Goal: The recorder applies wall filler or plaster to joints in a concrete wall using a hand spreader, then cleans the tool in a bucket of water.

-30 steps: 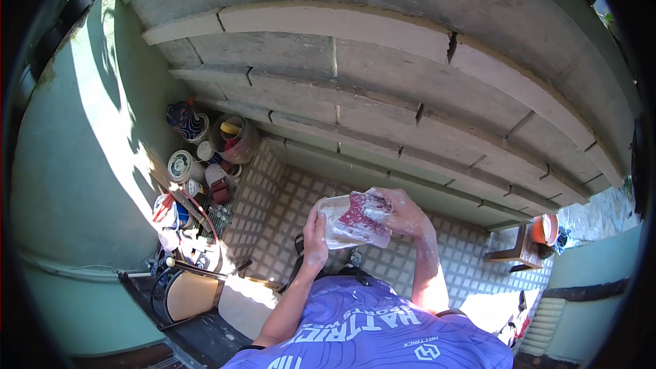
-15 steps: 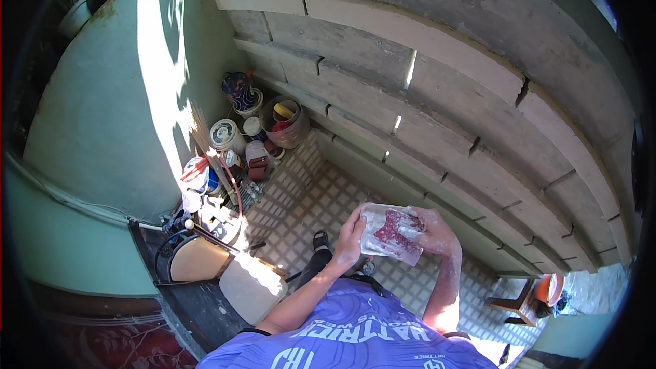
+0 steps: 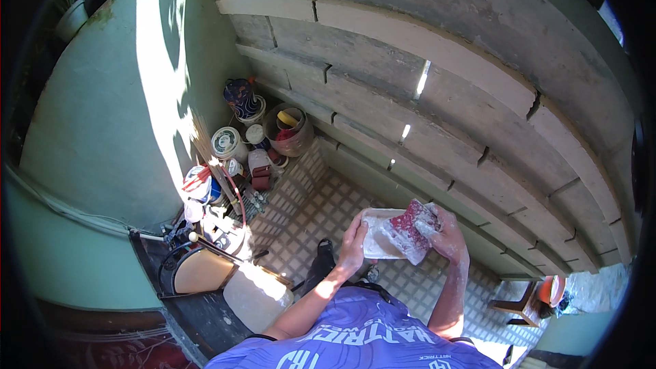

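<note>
My left hand (image 3: 352,239) grips the left end of a pale, dusty rectangular block or container (image 3: 380,244) in front of my purple shirt (image 3: 352,338). My right hand (image 3: 447,236), coated in white powder, grips a red, powder-covered piece (image 3: 413,220), perhaps abrasive paper or cloth, over the right part of the pale object. The fingers of both hands are closed round what they hold. Some right fingertips are hidden or blend into the white dust.
Buckets (image 3: 225,142), a tub (image 3: 294,147) and poles crowd the left corner beside chairs (image 3: 249,294). Stepped concrete ledges (image 3: 369,34) rise ahead. A wooden stool (image 3: 519,307) and an orange basin (image 3: 550,290) stand at right, on tiled floor (image 3: 342,198).
My view has swung left since a second ago. The red piece has shifted rightward and tilted on the pale object, uncovering more of its white face.
</note>
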Demonstrator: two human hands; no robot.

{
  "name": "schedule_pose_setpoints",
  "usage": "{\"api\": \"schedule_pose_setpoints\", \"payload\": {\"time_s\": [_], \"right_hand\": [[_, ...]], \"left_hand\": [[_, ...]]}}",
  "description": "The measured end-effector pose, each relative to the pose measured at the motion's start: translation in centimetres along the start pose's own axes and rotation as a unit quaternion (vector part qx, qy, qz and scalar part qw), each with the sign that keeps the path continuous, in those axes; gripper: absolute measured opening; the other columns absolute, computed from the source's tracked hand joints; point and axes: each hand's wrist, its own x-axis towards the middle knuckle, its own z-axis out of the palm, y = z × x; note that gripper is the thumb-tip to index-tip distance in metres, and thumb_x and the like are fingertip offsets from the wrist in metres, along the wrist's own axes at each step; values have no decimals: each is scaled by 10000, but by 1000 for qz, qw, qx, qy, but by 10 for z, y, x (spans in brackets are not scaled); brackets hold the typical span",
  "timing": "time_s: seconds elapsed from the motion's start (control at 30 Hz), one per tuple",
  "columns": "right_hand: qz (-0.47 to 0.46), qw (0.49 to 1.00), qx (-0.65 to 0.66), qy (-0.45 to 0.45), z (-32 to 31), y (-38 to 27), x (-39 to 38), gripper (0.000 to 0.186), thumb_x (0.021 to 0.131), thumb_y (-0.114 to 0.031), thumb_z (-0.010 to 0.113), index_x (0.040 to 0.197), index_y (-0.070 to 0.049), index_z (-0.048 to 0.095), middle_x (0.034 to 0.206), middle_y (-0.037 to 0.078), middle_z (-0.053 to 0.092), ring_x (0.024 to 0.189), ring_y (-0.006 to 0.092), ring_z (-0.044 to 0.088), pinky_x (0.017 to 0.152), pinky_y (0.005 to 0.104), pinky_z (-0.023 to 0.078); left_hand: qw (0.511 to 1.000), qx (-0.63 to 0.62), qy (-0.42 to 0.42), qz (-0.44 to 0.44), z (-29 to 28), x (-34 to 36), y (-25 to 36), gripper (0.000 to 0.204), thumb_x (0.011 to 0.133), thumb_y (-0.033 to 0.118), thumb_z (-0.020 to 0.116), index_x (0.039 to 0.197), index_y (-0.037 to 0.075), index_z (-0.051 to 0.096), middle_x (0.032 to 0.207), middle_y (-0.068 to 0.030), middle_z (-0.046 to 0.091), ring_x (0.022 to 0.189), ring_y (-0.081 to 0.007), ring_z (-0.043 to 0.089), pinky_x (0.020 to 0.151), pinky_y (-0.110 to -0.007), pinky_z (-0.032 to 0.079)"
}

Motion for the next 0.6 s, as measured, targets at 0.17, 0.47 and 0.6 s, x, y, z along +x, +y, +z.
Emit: {"api": "schedule_pose_setpoints", "payload": {"time_s": [0.17, 0.47, 0.6], "right_hand": [[-6, 998, -22, 59, 14, 9, 19, 344, 794, -168, 691, 1065, 23, 602, 936, 103, 682, 833, 147, 629, 783, 317, 503], [95, 979, 81, 163, 60, -14, 53, 262, 827, -91, 693, 1058, -27, 589, 940, 3, 638, 844, 87, 590, 759, 266, 488], [73, 967, 133, 204, 77, -19, 65, 313, 834, -91, 688, 1114, -24, 565, 974, 5, 634, 869, 84, 591, 774, 261, 490]], "left_hand": [[1000, -11, 11, 12, -24, 21, 9, 423, 1006, 245, 414, 1386, 59, 411, 1094, -74, 600, 745, -117, 619, 444, -259, 512], [998, -43, -51, -8, -74, 71, 37, 460, 983, 304, 424, 1384, 84, 389, 1056, -88, 616, 677, -153, 643, 385, -261, 514], [998, -40, -50, -17, -88, 87, 56, 458, 981, 311, 414, 1378, 84, 389, 1046, -99, 620, 699, -156, 655, 395, -260, 522]]}}
